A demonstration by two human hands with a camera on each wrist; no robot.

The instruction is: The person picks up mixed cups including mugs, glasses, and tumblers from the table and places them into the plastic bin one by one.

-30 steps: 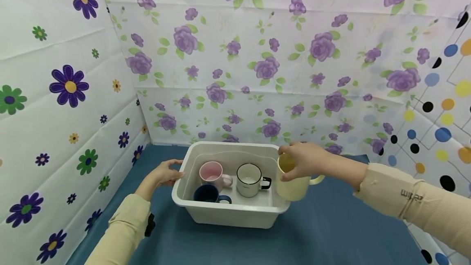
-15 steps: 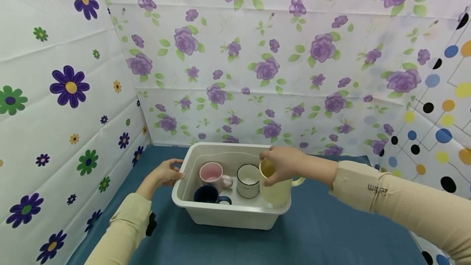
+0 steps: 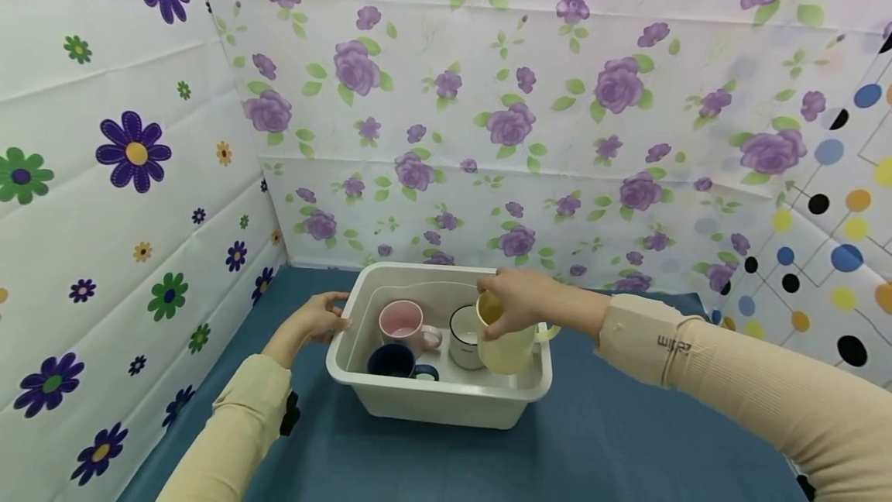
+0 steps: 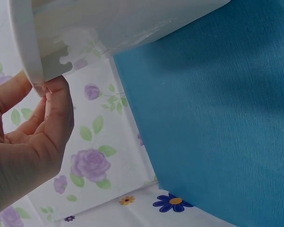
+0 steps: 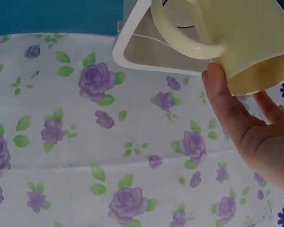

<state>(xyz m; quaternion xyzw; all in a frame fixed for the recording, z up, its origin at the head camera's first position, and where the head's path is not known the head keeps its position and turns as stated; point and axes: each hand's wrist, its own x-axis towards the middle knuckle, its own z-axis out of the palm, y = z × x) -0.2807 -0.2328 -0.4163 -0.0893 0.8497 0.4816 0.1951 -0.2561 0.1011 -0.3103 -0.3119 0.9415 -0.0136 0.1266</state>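
Note:
A white plastic basin stands on the blue table, its left rim pinched between the thumb and fingers of my left hand. In the left wrist view that hand has its fingertips under the lip. My right hand grips a pale yellow mug by its rim from above, over the basin's right part. The right wrist view shows the yellow mug with its handle beside the fingers. Inside the basin are a pink mug, a navy mug and a white mug, partly hidden by the yellow one.
The blue tabletop extends around the basin. Behind it hangs a white curtain with purple roses. Flower-printed cloth closes the left side, and dotted cloth the right.
My right hand has carried the yellow mug leftward from the basin's right rim to inside, close beside the white mug. The left hand keeps its hold on the basin rim.

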